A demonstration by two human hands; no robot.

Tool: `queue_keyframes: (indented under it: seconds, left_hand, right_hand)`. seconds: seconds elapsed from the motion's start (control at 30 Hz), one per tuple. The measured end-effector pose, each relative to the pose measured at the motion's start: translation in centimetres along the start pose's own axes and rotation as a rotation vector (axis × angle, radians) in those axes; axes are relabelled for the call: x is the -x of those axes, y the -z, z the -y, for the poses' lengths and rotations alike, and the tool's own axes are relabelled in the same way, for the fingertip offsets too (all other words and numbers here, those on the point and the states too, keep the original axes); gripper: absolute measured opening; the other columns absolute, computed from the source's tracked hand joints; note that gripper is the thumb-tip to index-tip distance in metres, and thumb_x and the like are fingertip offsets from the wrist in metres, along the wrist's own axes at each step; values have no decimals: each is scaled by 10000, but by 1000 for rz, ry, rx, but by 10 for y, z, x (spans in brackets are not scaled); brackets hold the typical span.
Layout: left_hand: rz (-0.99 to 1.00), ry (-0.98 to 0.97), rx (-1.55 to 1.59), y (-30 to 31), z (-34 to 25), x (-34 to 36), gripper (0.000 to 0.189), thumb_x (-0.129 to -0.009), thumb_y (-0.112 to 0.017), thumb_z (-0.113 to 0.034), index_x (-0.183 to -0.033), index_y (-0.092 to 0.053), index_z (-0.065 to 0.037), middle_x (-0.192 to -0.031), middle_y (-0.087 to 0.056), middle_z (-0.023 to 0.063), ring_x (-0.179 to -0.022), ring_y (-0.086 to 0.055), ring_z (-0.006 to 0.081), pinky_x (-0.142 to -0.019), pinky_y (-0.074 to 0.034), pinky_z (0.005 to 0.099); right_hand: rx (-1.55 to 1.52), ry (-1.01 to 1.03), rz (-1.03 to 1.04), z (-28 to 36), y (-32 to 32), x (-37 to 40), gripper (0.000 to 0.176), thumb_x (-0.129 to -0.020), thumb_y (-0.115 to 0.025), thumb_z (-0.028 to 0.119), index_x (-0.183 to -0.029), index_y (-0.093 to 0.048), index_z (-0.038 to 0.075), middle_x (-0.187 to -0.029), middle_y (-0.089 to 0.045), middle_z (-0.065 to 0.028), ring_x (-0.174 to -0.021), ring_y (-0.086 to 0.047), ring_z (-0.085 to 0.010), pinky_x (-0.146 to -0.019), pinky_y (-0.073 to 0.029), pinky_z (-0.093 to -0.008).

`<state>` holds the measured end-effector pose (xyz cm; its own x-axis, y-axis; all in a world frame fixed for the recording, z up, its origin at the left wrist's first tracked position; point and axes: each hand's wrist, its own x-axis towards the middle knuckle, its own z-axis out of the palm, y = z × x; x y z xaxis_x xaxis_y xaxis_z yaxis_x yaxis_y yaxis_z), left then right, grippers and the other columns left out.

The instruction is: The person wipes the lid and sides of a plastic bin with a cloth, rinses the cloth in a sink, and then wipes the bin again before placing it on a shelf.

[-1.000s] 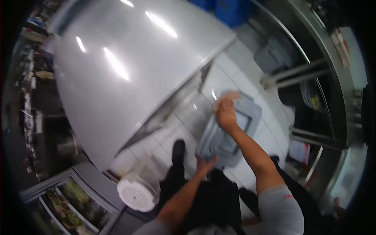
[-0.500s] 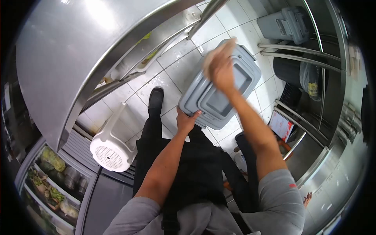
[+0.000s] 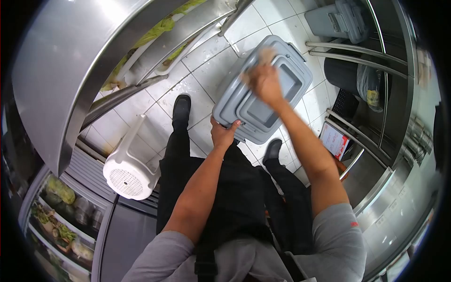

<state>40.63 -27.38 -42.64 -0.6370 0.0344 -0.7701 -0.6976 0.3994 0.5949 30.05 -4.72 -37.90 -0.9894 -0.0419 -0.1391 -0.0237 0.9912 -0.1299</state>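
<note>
A grey lidded storage bin (image 3: 235, 101) is held tilted in front of me, above the tiled floor. My left hand (image 3: 223, 134) grips its near left edge, with the thumb on the lid's rim. Over the lid (image 3: 275, 110) is my right hand (image 3: 264, 84), smeared by motion, its fingers closed around a beige cloth (image 3: 268, 56). The cloth lies against the upper left part of the lid, as far as the blur shows. My right palm and the bin's underside are hidden.
A white plastic stool (image 3: 129, 176) stands at left, near an open fridge drawer (image 3: 63, 216) with vegetables. A steel counter (image 3: 61, 80) curves along the left. Steel rack rails (image 3: 357, 54) at right hold another grey bin (image 3: 336, 21). Black shoes (image 3: 182, 110) stand on white tiles.
My right hand with the cloth has shifted slightly down and left over the lid. The bin sits a little higher in view. Another person's hand at lower right is gone from sight.
</note>
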Motion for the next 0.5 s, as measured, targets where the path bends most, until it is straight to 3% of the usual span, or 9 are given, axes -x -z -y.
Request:
queue_keyframes:
  seconds: [0.03,0.13,0.17,0.23,0.27,0.4,0.43,0.47,0.5]
  left_hand:
    - [9,8,-13,1,4,1,1069,-737,-928,-340,-1499,-270,21,-1255,-658,288,-1161,-670,388,-993,-533,430]
    - [2,6,-18,-5,16,1,1066,-739,-926,-367,-1488,-275,23,-1228,-674,285,-1152,-674,396,-993,-532,430]
    - [14,13,-4,-2,10,2,1066,-738,-927,-371,-1485,-277,23,-1222,-678,282,-1152,-675,395,-994,-532,429]
    - [36,49,21,7,-6,11,1064,-735,-928,-378,-1479,-281,22,-1210,-687,276,-1151,-676,394,-998,-530,429]
    - [20,-42,66,3,6,8,1076,-733,-930,-382,-1482,-272,24,-1203,-694,271,-1147,-682,381,-1001,-529,424]
    - [-1,-12,19,2,5,9,1025,-743,-927,-341,-1475,-305,17,-1192,-705,254,-1130,-690,365,-987,-534,395]
    - [99,55,78,-5,32,-7,1007,-749,-922,-313,-1482,-310,8,-1187,-710,236,-1109,-695,351,-973,-540,397]
    - [197,124,132,-11,71,-30,990,-756,-918,-285,-1489,-316,-1,-1182,-714,217,-1089,-700,338,-958,-547,400]
    - [325,193,221,10,45,-21,869,-811,-864,-213,-1486,-352,-16,-1191,-695,172,-1066,-695,289,-890,-574,391]
  right_hand:
    - [15,162,-10,20,-12,21,312,-829,-673,292,-1033,-742,66,-1147,-667,-128,-1159,-581,-313,-997,-415,-516]
    - [-56,263,202,10,-21,12,323,-818,-687,300,-1044,-742,76,-1157,-669,-121,-1157,-588,-329,-1004,-416,-507]
    - [-271,193,46,-38,-56,-11,339,-817,-693,310,-1067,-731,84,-1170,-678,-99,-1144,-600,-331,-980,-431,-503]
    - [-2,24,-174,-72,-16,-56,355,-904,-627,262,-1210,-615,81,-1166,-623,-173,-1026,-599,-379,-894,-457,-519]
    - [166,-155,-49,-74,-7,-70,390,-923,-616,288,-1254,-585,84,-1184,-589,-175,-1039,-566,-391,-850,-447,-530]
    - [-8,23,-238,11,-65,-1,352,-963,-541,208,-1273,-568,43,-1327,-525,-271,-1210,-496,-463,-1026,-375,-590]
    - [-205,17,-2,54,-42,27,398,-943,-550,189,-1306,-549,25,-1411,-495,-239,-1287,-463,-460,-1043,-371,-595]
    - [113,211,82,82,-62,66,367,-921,-567,168,-1265,-611,47,-1411,-509,-168,-1317,-467,-404,-1069,-367,-566]
    - [-5,300,354,112,-22,73,277,-907,-581,148,-1148,-695,74,-1400,-523,-115,-1305,-491,-335,-1080,-368,-504]
